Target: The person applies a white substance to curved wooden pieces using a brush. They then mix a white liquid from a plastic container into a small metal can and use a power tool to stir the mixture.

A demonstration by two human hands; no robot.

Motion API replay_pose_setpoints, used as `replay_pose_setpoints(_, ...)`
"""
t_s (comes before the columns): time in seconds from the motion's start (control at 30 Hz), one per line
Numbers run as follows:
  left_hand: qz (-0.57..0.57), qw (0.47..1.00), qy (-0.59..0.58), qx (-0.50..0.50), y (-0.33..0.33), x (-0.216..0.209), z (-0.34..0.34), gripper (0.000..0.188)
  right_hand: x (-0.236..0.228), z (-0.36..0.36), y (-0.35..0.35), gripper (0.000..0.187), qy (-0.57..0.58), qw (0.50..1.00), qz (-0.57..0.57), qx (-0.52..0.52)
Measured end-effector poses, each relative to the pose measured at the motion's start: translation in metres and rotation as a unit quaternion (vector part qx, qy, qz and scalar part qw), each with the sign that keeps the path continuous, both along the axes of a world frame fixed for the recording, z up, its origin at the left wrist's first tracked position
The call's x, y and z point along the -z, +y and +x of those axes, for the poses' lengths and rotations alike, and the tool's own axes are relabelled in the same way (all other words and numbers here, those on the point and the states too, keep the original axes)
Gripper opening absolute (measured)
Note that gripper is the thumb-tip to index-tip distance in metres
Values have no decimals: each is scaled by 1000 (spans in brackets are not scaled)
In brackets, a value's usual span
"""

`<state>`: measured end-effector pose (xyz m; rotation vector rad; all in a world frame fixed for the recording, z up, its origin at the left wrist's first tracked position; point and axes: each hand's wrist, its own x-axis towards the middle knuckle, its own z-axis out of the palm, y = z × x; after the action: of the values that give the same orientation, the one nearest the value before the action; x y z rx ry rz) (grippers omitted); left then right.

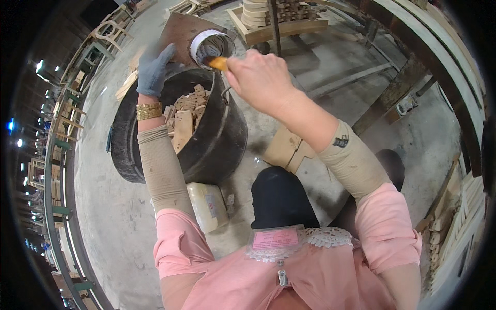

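Observation:
My bare right hand (261,80) is closed around the orange-yellow handle (219,63) of a tool, perhaps a brush. Its far end reaches the mouth of a round white-rimmed container (199,45) with dark smears inside; the tool's tip cannot be made out. To the left, my left hand (153,72) wears a grey glove, its fingers stretched out beside the near left edge of a brown board (178,32). The container appears to stand on that board. Below both lies a large black tub (222,139), partly filled with small drilled wooden pieces (187,113).
A yellowish plastic jug (206,206) stands on the concrete floor beside the tub. Flattened cardboard (285,149) lies near my knee. Stacked curved wood fills a wooden tray (281,33) at the back. A metal frame (395,95) rises at right, with wooden parts (454,227) below it.

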<state>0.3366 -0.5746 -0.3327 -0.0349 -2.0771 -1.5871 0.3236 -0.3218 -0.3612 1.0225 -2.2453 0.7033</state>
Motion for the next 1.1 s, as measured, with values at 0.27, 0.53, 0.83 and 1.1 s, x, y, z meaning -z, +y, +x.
replay_pose_setpoints(0.27, 8, 997, 58, -48, 2, -11, 7, 30, -3, -8, -6, 20, -20, 999, 9, -33)
replay_pose_setpoints(0.53, -113, 966, 219, -75, -39, -14, 15, 35, -33, 10, 1, 24, -114, 982, -106, -104)
replay_pose_setpoints(0.83, 54, 975, 214, 16, -14, -19, 18, 30, -57, -10, -12, 30, -106, 971, -135, -166)
replay_pose_setpoints(1.1, -150, 948, 260, -101, -20, -32, 35, 27, -51, 13, -24, 29, -69, 985, 30, -157)
